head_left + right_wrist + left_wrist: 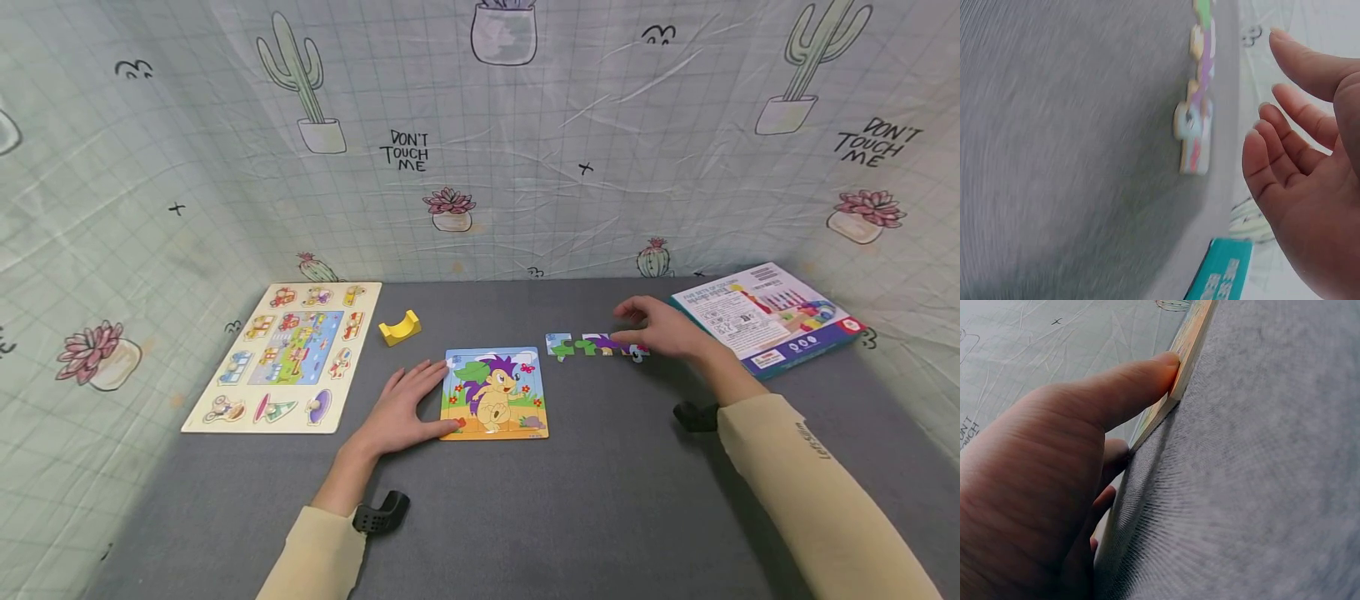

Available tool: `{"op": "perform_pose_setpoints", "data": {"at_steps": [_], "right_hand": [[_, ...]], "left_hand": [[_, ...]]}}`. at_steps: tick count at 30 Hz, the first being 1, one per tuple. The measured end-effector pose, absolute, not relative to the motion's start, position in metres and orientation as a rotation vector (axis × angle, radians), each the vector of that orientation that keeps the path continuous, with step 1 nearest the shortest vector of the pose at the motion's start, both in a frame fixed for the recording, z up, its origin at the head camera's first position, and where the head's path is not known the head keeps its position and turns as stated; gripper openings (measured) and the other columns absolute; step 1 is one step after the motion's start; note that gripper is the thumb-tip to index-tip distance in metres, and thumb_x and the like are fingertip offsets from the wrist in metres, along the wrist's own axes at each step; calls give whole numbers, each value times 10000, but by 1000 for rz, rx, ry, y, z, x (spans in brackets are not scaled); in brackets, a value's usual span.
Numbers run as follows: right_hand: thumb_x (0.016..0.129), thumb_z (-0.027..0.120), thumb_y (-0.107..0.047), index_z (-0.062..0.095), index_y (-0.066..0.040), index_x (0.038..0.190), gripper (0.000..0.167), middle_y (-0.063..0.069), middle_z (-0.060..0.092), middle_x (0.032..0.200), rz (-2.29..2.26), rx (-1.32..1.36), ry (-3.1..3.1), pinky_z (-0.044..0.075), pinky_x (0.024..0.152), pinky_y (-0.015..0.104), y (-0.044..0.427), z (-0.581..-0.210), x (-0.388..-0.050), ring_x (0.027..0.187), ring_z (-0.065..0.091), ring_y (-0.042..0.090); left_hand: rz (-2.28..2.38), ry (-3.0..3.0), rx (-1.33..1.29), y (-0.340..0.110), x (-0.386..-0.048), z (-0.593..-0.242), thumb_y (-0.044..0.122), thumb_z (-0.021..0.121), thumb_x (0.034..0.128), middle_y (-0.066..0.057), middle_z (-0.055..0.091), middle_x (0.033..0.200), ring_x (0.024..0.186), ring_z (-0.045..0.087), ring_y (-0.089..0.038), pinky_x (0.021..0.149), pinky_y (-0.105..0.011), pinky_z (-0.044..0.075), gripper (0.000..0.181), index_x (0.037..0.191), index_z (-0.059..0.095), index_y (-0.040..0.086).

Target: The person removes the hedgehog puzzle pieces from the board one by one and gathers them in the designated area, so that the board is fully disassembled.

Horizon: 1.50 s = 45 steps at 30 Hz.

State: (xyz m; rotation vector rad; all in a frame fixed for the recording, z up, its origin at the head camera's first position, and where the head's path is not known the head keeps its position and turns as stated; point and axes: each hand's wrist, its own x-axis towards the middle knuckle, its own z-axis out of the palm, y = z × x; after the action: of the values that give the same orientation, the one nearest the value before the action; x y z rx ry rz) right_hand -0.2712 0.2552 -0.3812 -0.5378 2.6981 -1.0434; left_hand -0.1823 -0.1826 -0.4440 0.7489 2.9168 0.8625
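Observation:
The hedgehog puzzle board lies flat on the dark table. My left hand rests at its left side, fingers spread, and in the left wrist view the thumb of my left hand touches the edge of the board. A short row of loose puzzle pieces lies right of the board. Above the right end of that row is my right hand, its fingers loosely bent. The right wrist view shows my right hand holding nothing, apart from the pieces.
A wooden board with vehicle pictures lies at the left. Between it and the hedgehog board, farther back, sits a yellow curved block. At the back right lies a flat box. A patterned cloth hangs behind and beside the table.

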Motion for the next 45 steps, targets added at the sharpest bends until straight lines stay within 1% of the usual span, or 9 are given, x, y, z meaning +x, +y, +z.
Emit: {"op": "perform_pose_setpoints", "data": {"at_steps": [6, 15, 20, 26, 31, 37, 42, 45], "right_hand": [[962, 710, -173, 526, 109, 1333, 501, 289, 545, 1310, -1141, -613, 2664, 412, 988, 554, 235, -374, -266, 1180, 515, 410], [955, 718, -155, 518, 88, 1356, 509, 281, 531, 1331, -1218, -674, 2595, 436, 1000, 543, 194, -374, -263, 1178, 514, 392], [937, 738, -163, 525, 83, 1351, 527, 259, 551, 1316, -1205, -733, 2564, 456, 988, 516, 165, -377, -261, 1156, 539, 383], [928, 749, -151, 534, 74, 1337, 515, 240, 573, 1284, -1210, -844, 2491, 485, 962, 475, 130, -378, -255, 1113, 571, 339], [926, 751, -145, 540, 65, 1336, 507, 229, 587, 1260, -1207, -886, 2418, 504, 946, 437, 106, -379, -250, 1084, 584, 308], [923, 759, -152, 562, 40, 1326, 487, 173, 605, 1230, -1156, -914, 2380, 516, 925, 376, 85, -386, -247, 1021, 600, 225], [918, 768, -169, 579, 15, 1313, 474, 120, 615, 1183, -1094, -901, 2373, 518, 851, 313, 73, -392, -246, 983, 598, 185], [912, 777, -171, 589, 2, 1295, 460, 100, 621, 1160, -1068, -871, 2365, 512, 812, 296, 67, -393, -244, 957, 597, 175]], "left_hand": [[865, 2922, 756, -182, -183, -444, 549, 749, 817, -100, 411, 1573, 1485, 266, -342, 1185, -586, 108, 904, 1526, 455, 72], [862, 2919, 746, -183, -182, -445, 554, 745, 821, -101, 411, 1573, 1486, 263, -342, 1182, -593, 111, 904, 1526, 454, 69], [857, 2917, 743, -183, -182, -444, 558, 742, 823, -100, 409, 1574, 1487, 262, -339, 1183, -591, 112, 908, 1529, 448, 69], [862, 2916, 742, -183, -182, -444, 554, 747, 824, -99, 411, 1573, 1486, 264, -342, 1181, -595, 114, 907, 1529, 448, 69], [869, 2916, 745, -183, -182, -443, 551, 748, 830, -102, 413, 1571, 1483, 268, -350, 1177, -603, 117, 900, 1527, 450, 65], [871, 2912, 761, -183, -183, -444, 548, 747, 836, -103, 404, 1577, 1485, 265, -346, 1179, -600, 111, 902, 1532, 441, 64], [875, 2907, 756, -183, -184, -445, 548, 749, 834, -89, 392, 1586, 1491, 256, -326, 1187, -582, 97, 908, 1540, 432, 75], [878, 2908, 762, -184, -183, -445, 546, 749, 837, -91, 394, 1585, 1489, 260, -330, 1186, -586, 95, 902, 1537, 435, 71]]}}
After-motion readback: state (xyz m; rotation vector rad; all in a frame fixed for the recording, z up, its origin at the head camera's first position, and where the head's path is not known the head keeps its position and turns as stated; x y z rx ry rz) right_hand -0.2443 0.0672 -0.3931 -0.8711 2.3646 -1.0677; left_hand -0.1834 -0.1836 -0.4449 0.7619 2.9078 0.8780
